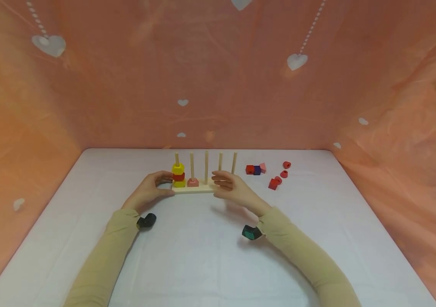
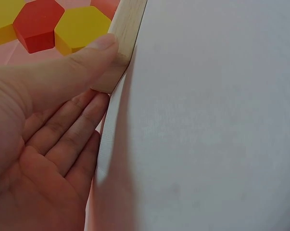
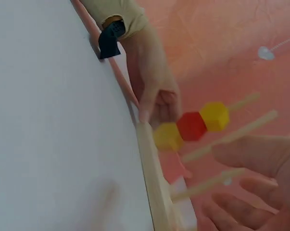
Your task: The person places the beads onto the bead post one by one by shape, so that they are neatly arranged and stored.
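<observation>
1. We find the wooden peg stand [image 1: 194, 191] on the white table [image 1: 202, 256], five pegs upright.
2. Left hand [image 1: 150, 189] grips the stand's left end, thumb on the front edge.
3. Right hand [image 1: 237, 190] is well apart from it, near the right-hand pegs, fingers loosely bent; whether it touches the stand, we cannot tell.
4. Leftmost peg: red hexagon [image 1: 178, 177] between two yellow ones; beside it, a pink piece [image 1: 192, 183] at the second peg's foot.
5. Markings: we note white hearts [image 1: 297, 62] on the orange backdrop [image 1: 202, 64].
</observation>
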Motion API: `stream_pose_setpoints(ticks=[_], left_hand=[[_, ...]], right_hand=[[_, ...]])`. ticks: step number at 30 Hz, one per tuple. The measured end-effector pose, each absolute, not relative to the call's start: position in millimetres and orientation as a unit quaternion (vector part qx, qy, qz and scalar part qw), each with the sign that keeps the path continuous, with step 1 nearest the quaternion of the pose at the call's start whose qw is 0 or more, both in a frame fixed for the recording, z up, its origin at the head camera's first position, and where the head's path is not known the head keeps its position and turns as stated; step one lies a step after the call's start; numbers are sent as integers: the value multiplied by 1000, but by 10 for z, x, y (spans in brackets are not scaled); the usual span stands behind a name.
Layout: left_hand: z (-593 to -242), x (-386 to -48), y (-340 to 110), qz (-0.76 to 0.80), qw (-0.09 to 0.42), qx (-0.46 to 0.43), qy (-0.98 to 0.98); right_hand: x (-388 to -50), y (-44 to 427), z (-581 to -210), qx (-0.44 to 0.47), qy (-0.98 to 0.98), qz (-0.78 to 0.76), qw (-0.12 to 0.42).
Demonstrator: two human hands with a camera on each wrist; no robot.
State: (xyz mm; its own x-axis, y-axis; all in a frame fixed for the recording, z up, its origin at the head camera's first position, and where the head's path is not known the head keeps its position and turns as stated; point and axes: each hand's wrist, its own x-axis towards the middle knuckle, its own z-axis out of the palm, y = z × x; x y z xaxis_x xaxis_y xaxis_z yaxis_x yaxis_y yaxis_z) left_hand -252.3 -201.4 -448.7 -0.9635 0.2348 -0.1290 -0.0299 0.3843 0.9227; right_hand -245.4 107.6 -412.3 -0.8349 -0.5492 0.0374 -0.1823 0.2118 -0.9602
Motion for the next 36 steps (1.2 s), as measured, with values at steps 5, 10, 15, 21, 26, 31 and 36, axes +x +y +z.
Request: stream_pose_setpoints(ticks=[5, 10, 15, 21, 26, 31, 36], left_hand=[[-4500, -2525, -2014, 552, 117, 66, 823], [-4475, -2510, -2032, 553, 114, 63, 823], [-4455, -2496, -2031, 569, 121, 62, 811], [-4464, -2501, -2003, 559, 122, 62, 818], [-4459, -2516, -2008, 552, 117, 69, 823], [-4493, -2540, -2016, 548, 113, 68, 826], [-4506, -2537, -2020, 548, 114, 65, 826]], right_hand=[[-2428, 1430, -4063, -244, 753, -590, 156], [-2513, 1791, -3946, -244, 768, -581, 119], [-2724, 2143, -3865, -220, 814, -533, 69], [-2948, 2403, -3843, -174, 861, -468, 93], [-3169, 2488, -3972, -172, 892, -406, 99], [-3317, 2509, -4040, -154, 900, -390, 116], [-3386, 2501, -4085, -136, 899, -392, 139]])
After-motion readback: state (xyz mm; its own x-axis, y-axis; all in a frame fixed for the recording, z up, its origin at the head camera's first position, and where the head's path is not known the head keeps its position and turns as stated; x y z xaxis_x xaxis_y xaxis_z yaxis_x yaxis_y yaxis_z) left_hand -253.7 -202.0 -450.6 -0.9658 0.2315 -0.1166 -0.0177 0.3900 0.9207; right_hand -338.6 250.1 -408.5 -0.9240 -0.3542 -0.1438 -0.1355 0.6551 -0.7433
